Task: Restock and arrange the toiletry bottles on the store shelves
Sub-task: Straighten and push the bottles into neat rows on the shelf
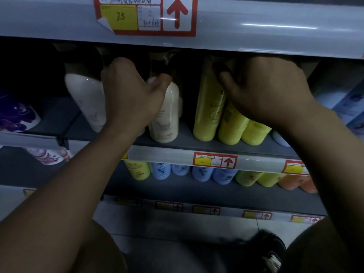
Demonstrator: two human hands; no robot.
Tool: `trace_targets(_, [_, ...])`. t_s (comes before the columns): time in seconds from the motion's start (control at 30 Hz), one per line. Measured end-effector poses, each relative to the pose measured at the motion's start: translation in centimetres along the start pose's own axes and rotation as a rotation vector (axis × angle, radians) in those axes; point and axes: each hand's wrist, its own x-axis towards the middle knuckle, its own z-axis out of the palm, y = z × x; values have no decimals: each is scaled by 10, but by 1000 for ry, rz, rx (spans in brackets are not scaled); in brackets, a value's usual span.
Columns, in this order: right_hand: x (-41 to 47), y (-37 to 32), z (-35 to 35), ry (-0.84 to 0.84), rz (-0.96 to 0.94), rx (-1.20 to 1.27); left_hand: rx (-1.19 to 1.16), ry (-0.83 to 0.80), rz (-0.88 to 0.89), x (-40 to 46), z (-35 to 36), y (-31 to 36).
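On the middle shelf (177, 143) stand cream bottles and yellow bottles. My left hand (134, 91) grips the top of an upright cream bottle (167, 117); another cream bottle (86, 99) leans just left of the hand. My right hand (266, 89) curls round the upper part of a yellow bottle (232, 125), with a taller yellow bottle (208, 107) to its left and a third yellow bottle (256, 133) to its right. The bottle tops are hidden in shadow under the upper shelf.
The upper shelf edge (256, 30) with a red price tag (145, 15) hangs close over both hands. A purple-patterned bottle (17, 117) stands far left. Below, a shelf holds yellow, blue (202, 174) and orange (295, 183) bottles. A pale blue pack (352, 107) sits at right.
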Motion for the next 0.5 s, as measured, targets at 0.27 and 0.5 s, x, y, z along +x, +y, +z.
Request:
trace_targets(0.27, [-3,-6,2,6,97,-23,-18,17,1,-1,-1,-3])
trace_targets(0.5, [-3,-9,7,69,136,23,-17,36,-39,-2,2,-11])
